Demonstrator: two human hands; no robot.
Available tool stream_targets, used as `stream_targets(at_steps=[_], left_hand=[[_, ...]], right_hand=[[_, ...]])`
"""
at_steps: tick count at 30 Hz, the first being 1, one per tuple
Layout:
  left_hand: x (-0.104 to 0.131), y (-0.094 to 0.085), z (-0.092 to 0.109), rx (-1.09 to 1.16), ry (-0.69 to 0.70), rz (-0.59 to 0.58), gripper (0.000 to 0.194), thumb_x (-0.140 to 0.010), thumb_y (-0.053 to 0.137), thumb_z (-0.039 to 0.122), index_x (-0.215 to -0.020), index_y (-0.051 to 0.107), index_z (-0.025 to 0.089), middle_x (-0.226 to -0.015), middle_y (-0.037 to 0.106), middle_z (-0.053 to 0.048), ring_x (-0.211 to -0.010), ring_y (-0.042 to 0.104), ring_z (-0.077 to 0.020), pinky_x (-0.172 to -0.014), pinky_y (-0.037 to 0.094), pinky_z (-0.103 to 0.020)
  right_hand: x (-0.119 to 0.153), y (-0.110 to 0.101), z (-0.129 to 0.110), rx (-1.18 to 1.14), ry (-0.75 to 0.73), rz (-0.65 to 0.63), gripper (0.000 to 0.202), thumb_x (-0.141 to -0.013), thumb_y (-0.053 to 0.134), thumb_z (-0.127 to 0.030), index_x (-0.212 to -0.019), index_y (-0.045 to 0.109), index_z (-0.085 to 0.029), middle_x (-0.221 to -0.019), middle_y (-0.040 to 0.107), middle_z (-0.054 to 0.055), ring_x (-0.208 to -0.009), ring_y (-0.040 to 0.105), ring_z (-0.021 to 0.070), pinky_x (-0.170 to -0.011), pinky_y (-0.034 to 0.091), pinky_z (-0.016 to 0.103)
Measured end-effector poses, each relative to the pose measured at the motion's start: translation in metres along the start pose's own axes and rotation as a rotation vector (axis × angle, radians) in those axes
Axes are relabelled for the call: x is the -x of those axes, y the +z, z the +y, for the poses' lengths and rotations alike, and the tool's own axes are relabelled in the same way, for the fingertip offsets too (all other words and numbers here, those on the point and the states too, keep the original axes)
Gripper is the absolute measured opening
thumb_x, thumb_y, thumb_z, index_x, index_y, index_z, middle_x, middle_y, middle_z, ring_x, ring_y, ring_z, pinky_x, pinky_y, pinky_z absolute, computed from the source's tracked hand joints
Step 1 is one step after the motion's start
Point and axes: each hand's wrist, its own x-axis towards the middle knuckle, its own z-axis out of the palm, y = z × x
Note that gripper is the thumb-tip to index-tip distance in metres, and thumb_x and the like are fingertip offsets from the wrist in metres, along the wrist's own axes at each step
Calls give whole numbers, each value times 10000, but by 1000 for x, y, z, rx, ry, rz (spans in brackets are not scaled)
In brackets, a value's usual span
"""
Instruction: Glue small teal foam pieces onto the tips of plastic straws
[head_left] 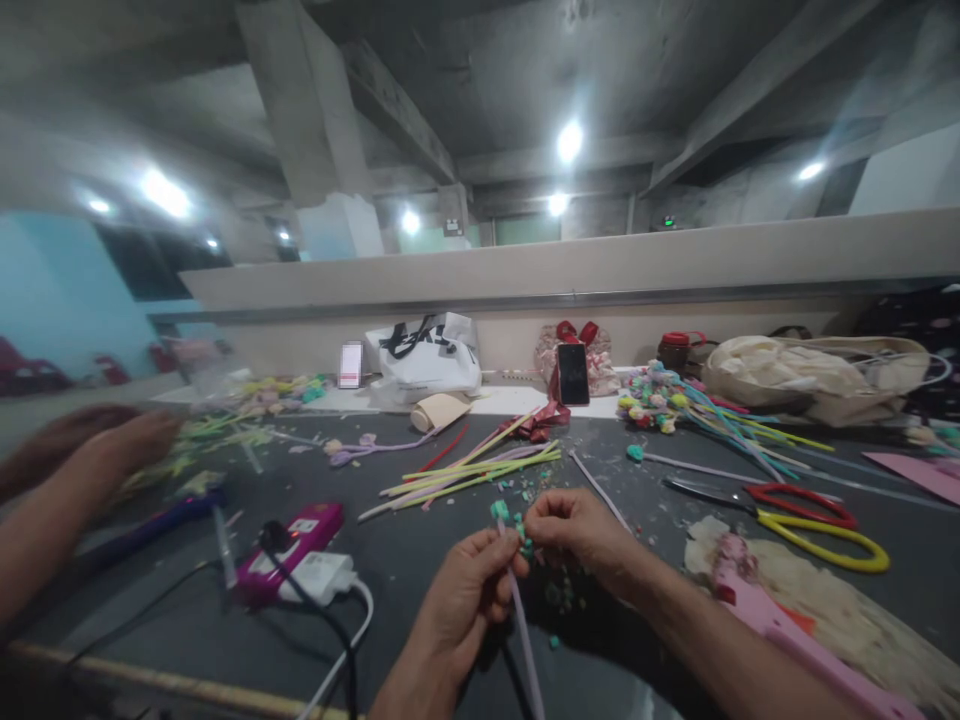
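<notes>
Near the front middle of the table, my left hand [472,590] is closed round a lilac pipe cleaner [523,640]. Its lower end hangs toward me, and a small teal tuft [500,512] shows at its top. My right hand [574,530] is pinched just right of that tuft. Small teal pieces [525,540] show between the two hands, but whatever the right fingertips grip is too small to make out. Teal and pale crumbs [562,595] lie scattered below. Farther right rests another lilac stem with a teal head [635,453].
Yellow and lilac stems [472,475] lie ahead. Scissors [780,510] and a pink glue gun [795,640] are at right, beyond them a bunch of flower stems [660,395]. A magenta power strip [292,550] with cables is left. Another person's hands [127,440] reach in.
</notes>
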Motion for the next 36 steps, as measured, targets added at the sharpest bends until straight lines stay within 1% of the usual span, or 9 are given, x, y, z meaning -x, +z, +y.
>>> stream_targets(at_steps=[4,10,12,16,20,25,29,32,36], left_hand=[[2,0,2,51,-57,-39,219,-584,658,313,-656,605,112,-411,530,40,-249,302,12,-268,204,-109],[6,1,4,64,-76,-59,230,-574,649,327,-641,618,109,-374,529,38,-235,306,14,-260,191,-99],[7,1,4,42,-80,-74,241,-582,641,342,-634,620,107,-360,521,40,-222,291,12,-252,175,-107],[7,2,1,-45,-69,-90,322,-623,622,373,-466,558,100,-241,380,68,-191,249,6,-244,114,-121],[6,3,-2,-121,-36,-56,342,-615,631,414,-491,557,104,-302,459,45,-200,265,13,-251,103,-125],[4,1,-5,-209,-14,-72,394,-625,597,464,-459,535,113,-272,386,69,-203,245,3,-254,94,-136],[3,-1,-6,-222,0,-76,355,-643,592,429,-481,534,118,-306,432,62,-216,257,3,-254,110,-134],[4,0,-5,-227,5,-68,327,-647,594,414,-515,540,121,-354,483,52,-225,266,6,-256,113,-133],[4,3,-2,-211,1,-46,346,-675,560,422,-498,534,126,-293,409,75,-220,255,1,-264,110,-132]], right_hand=[[4,-4,-3,7,20,-52,80,-649,554,-220,-603,542,-155,-412,497,-67,-367,430,60,-355,271,156],[6,-7,-6,32,0,-66,103,-654,569,-228,-594,541,-149,-481,531,-52,-367,431,49,-347,262,152],[8,-6,-9,36,-26,-59,108,-665,566,-225,-594,546,-146,-486,529,-54,-357,417,39,-345,251,150],[11,-3,-12,54,-70,-58,97,-666,570,-211,-605,579,-136,-510,551,-44,-370,402,32,-363,280,147],[11,-1,-8,94,-76,-68,78,-638,593,-188,-601,621,-126,-459,512,-54,-373,371,36,-355,289,147],[8,-1,-6,112,-87,-47,85,-640,575,-174,-593,625,-123,-463,542,-46,-360,384,32,-346,282,141],[7,-2,-8,114,-92,-35,101,-649,575,-195,-605,624,-118,-475,565,-32,-372,412,40,-348,300,140],[8,-4,-11,113,-86,-30,102,-650,571,-187,-576,597,-121,-455,543,-42,-358,392,33,-340,290,137],[9,-11,-13,117,-76,-11,102,-654,571,-188,-572,568,-128,-432,474,-70,-339,353,21,-335,262,134]])
